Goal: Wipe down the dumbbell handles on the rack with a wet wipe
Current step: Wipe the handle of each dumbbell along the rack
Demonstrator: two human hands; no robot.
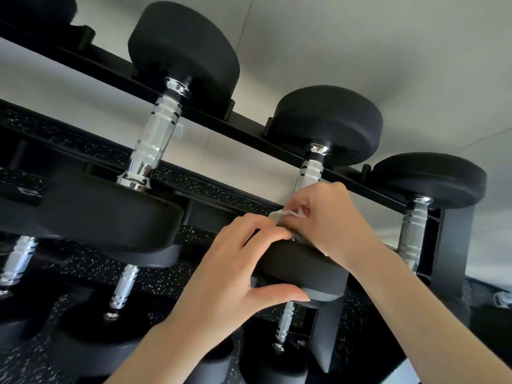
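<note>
Mid-task: wiping the middle dumbbell handle (310, 173) on the top rack (243, 126).
Right hand (327, 217) pinches wet wipe (285, 214) at the handle's near end; left hand (235, 261) grips near weight head (299, 264). Progress on other handles can't be judged.

Crumpled white wet wipe (286, 214) wraps the middle dumbbell's knurled chrome handle (309, 173), top rack (249, 126) tier, toward 3 o'clock.

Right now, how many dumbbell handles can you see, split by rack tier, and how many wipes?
Top-tier handles: 3: left, middle, right
Lower-tier handles: 3: far left, next, under the hands
Wet wipe: 1
Total: 7
</note>
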